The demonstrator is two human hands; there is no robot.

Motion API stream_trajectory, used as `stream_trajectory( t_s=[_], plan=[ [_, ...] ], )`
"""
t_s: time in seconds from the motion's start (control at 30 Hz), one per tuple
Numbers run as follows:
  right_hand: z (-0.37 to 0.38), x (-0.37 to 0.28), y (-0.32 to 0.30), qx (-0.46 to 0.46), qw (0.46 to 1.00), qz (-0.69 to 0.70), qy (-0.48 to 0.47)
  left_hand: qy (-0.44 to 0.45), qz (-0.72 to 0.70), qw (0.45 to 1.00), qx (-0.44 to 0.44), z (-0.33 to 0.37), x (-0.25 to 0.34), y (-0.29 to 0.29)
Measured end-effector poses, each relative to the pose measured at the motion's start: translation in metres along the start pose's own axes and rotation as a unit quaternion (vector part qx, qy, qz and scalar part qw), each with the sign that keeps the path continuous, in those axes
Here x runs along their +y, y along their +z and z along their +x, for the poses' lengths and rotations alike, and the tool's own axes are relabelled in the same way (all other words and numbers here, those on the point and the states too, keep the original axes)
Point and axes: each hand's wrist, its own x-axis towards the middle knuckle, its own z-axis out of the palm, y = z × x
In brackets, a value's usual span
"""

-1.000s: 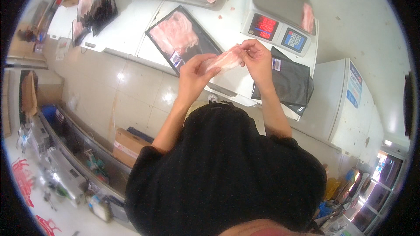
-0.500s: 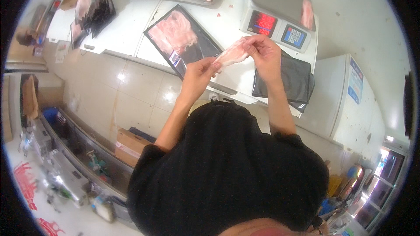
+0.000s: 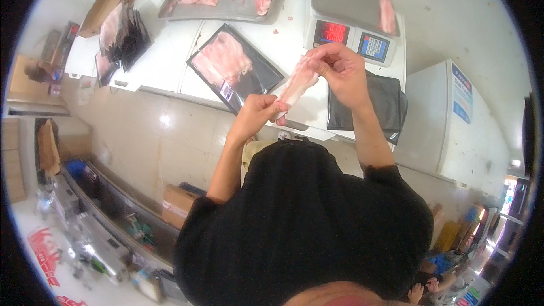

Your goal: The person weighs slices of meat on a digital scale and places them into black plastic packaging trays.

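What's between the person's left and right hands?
In the head view, a pink-and-white meat strip spans from the left hand to the right hand, both holding it.

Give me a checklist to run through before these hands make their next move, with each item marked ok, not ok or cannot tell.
1. Pink-and-white meat strip held by both left hand and right hand: ok.
2. Flat black rectangular pack resting on the white worktop: ok.
3. Pack sealed: cannot tell.
4. Grey metal scale platform bare: not ok; a second pink meat strip lies on it.
5. Worktop free of scraps: not ok; small pink scraps lie near the pack.
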Motion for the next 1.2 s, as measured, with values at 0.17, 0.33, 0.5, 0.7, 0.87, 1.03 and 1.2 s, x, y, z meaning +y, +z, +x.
stream_trajectory(
  t_s=[0.17,0.33,0.5,0.7,0.87,1.03,1.2],
  plan=[
    [0.008,-0.015,0.003,-0.023,0.999,-0.031,-0.015,-0.007,0.05,0.999,-0.018,0.004,-0.005,-0.009],
    [0.028,-0.031,-0.001,-0.064,0.988,-0.122,-0.066,0.047,0.243,0.965,0.087,0.012,0.027,-0.029],
    [0.047,-0.034,-0.011,-0.094,0.98,-0.161,-0.068,0.222,0.252,0.927,0.169,0.034,0.091,-0.014],
    [0.064,0.009,-0.034,-0.078,0.986,0.012,-0.146,0.169,0.059,0.982,0.065,0.062,0.138,0.003],
    [0.049,0.073,0.006,-0.12,0.86,0.495,0.035,0.126,-0.136,0.978,0.092,0.072,0.123,0.007],
    [0.011,0.104,0.05,-0.094,0.744,0.655,0.098,0.102,-0.051,0.969,0.219,0.066,0.091,-0.018],
    [-0.005,0.11,0.057,-0.041,0.791,0.591,0.151,0.139,0.148,0.943,0.263,0.059,0.051,-0.042]
  ],
)
